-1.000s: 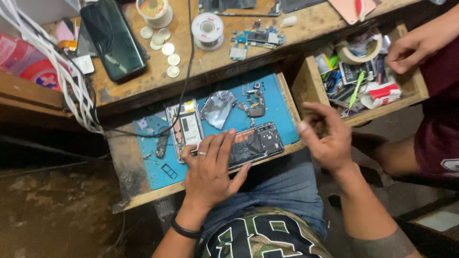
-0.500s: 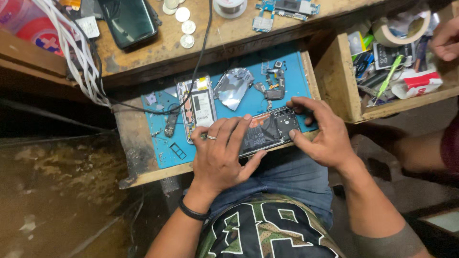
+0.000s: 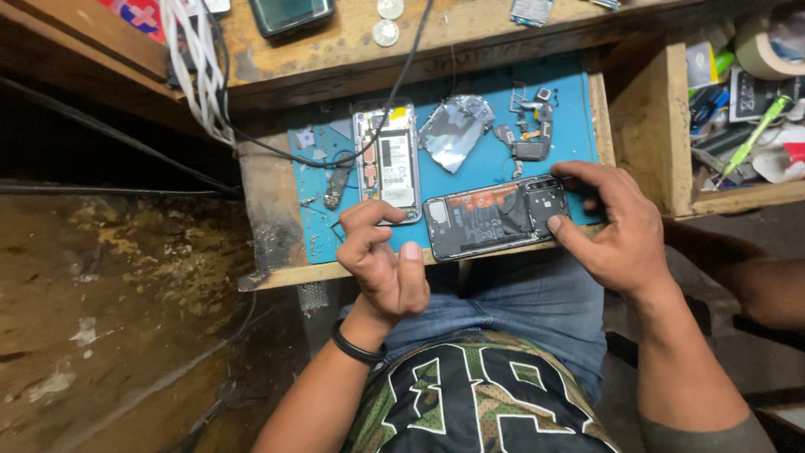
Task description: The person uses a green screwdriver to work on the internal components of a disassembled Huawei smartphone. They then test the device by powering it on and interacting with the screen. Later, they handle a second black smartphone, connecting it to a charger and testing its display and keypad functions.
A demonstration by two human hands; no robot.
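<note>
Head view, the only view supplied. A blue work mat (image 3: 486,172) lies on a narrow wooden shelf (image 3: 268,218) in front of the seated person.

An opened phone (image 3: 495,216), back cover off and its dark internals and orange patches exposed, lies lengthwise along the near edge of the mat. The right hand (image 3: 616,231) grips its right end: the thumb presses on the near corner and the fingers curl over the far edge by the camera section. The hold is closed on the phone.

The left hand (image 3: 381,264) sits at the phone's left end, fingers curled inward in a loose fist. The index finger touches the mat just beside the phone's corner. Nothing can be made out inside this hand, and whether it pinches a small part cannot be told.

A second opened phone (image 3: 387,159) lies upright on the mat behind the left hand, its battery visible. A crumpled silver foil piece (image 3: 457,130) and a cluster of small dark parts (image 3: 528,138) lie further back. A black cable (image 3: 335,159) crosses the mat. A wooden tray (image 3: 650,126) of tools stands to the right.
</note>
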